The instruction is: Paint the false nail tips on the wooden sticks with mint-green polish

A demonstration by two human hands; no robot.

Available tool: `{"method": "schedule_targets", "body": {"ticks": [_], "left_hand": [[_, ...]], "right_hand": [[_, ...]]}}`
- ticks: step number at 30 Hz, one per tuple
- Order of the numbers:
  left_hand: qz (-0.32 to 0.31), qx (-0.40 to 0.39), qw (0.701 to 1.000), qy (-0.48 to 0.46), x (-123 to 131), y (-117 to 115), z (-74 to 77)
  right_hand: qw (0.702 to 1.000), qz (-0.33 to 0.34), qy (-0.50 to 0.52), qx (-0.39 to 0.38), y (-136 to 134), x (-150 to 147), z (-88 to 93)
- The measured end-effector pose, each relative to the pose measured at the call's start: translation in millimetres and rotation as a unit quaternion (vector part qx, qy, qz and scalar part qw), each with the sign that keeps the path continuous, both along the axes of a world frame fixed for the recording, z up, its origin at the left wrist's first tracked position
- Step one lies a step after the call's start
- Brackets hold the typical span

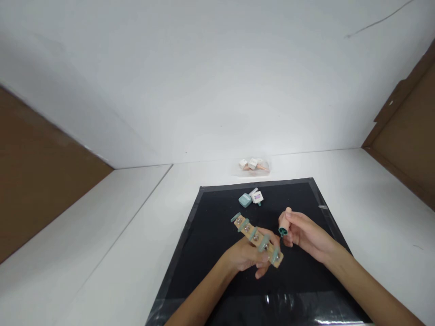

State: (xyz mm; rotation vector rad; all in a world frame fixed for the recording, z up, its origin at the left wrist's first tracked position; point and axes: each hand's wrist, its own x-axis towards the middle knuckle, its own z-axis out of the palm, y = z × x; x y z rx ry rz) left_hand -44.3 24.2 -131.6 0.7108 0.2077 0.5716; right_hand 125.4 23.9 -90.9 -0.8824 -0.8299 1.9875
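White wall (217,81) and tabletop (136,235) frame a black mat (204,235); beyond it I view a clear tray (267,172) holding white bottles (253,163). Over the mat, my left hand (249,256) grasps a wooden strip (249,232) bearing five teal false nails (263,243); nearby, my right hand (302,231) pinches a peach brush cap (284,222).

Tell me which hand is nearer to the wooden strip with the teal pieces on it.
Left. The left hand grips the wooden strip near its lower end; the right hand is apart from it, off to its right, holding a peach-handled brush.
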Motion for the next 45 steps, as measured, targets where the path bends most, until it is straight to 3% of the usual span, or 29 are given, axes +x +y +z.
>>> {"method": "schedule_targets", "body": {"ticks": [14, 30, 45], "left_hand": [[0.026, -0.046, 0.998, 0.02, 1, -1, 1.5], [0.023, -0.034, 0.998, 0.036, 0, 0, -1.1], [0.026, -0.044, 0.998, 0.037, 0, 0, 0.0]], "right_hand": [[0.995, -0.006, 0.028, 0.101, -5, 6, 6.1], [0.979, -0.036, 0.021, 0.199, -2, 10, 5.3], [0.977, -0.039, 0.024, 0.21, -1, 11, 4.4]]}}
